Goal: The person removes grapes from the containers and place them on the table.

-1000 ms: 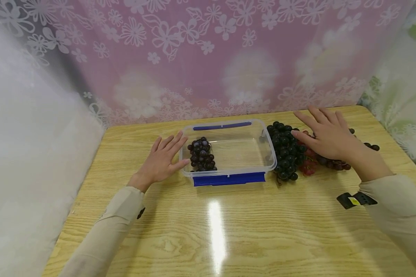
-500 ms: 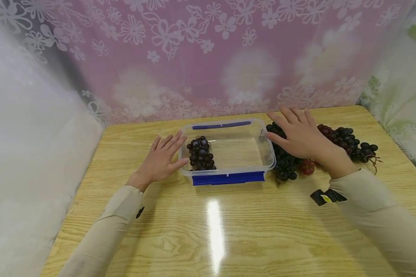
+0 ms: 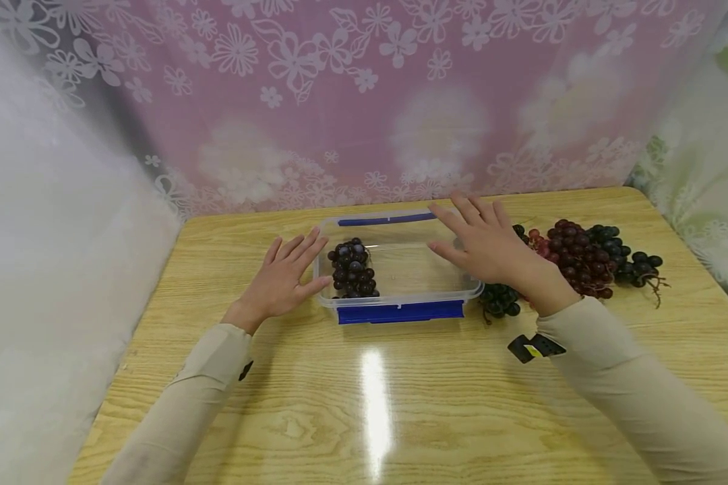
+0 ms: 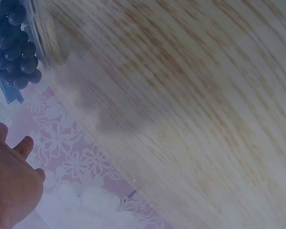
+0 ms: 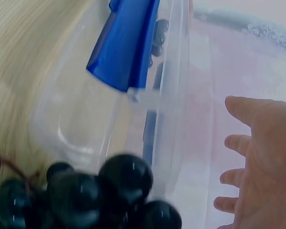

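A clear plastic food container [image 3: 412, 294] with blue latches [image 3: 400, 312] stands on the table, its top uncovered. Inside, at its left end, lies a bunch of dark grapes [image 3: 353, 269]. My left hand [image 3: 279, 283], fingers spread and straight, is at the container's left side, with fingertips and thumb right at the rim. My right hand [image 3: 482, 246] is held with spread fingers over the container's right end, holding nothing; the right wrist view shows its fingers extended beside the container wall. It partly hides a black grape bunch [image 3: 499, 300] lying against the container's right side.
Right of the container, bright red grapes [image 3: 540, 242], a dark red bunch [image 3: 576, 259] and a black bunch [image 3: 640, 266] with a bare stem lie close together on the wooden table [image 3: 303, 404]. Behind the table hangs a pink floral curtain [image 3: 352, 121].
My right hand has moved left, from above the grape bunches to the container's right end, uncovering the grapes on the right. My left hand has stayed in place.
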`<state>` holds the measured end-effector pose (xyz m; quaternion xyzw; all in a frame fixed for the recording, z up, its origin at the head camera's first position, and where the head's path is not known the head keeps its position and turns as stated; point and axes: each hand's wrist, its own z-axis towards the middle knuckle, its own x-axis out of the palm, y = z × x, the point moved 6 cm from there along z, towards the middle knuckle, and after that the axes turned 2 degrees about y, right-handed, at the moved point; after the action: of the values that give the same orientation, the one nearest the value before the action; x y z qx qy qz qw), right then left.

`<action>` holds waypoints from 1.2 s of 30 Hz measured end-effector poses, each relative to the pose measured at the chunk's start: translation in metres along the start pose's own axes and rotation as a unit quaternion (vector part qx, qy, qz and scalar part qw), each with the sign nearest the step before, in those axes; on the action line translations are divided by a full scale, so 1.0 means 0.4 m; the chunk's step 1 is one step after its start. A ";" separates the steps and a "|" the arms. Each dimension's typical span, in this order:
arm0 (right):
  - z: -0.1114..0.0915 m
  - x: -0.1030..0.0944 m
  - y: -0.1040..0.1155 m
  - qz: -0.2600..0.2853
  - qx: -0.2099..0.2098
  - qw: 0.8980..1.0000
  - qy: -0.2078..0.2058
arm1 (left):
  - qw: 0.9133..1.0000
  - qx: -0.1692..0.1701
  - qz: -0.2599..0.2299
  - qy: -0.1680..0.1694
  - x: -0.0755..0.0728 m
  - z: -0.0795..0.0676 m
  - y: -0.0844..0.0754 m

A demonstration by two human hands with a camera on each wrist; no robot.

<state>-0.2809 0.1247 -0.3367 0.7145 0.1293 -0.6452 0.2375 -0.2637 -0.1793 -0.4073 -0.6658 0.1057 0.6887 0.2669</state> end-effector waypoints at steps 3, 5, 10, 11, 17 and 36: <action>0.010 0.008 0.017 0.001 0.001 1.000 -0.001 | 1.000 0.000 -0.001 0.000 0.000 0.000 -0.001; 0.015 0.013 0.031 0.000 0.000 1.000 -0.003 | 1.000 -0.001 -0.002 0.000 0.000 0.000 -0.001; 0.030 0.028 0.065 -0.006 -0.006 1.000 0.003 | 1.000 -0.002 -0.006 0.002 0.002 0.001 0.000; 0.034 0.030 0.071 -0.008 -0.007 1.000 0.005 | 1.000 -0.002 -0.006 0.003 0.002 0.001 0.001; 0.058 0.044 0.109 -0.018 -0.011 0.999 0.024 | 1.000 -0.005 -0.004 0.007 0.002 0.001 0.005; 0.102 0.100 0.177 -0.014 -0.015 0.997 0.073 | 1.000 -0.006 0.001 0.011 0.003 0.001 0.003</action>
<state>-0.2760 0.0388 -0.3662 0.7544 0.1662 -0.5925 0.2286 -0.2646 -0.1798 -0.4087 -0.6745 0.1052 0.6824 0.2614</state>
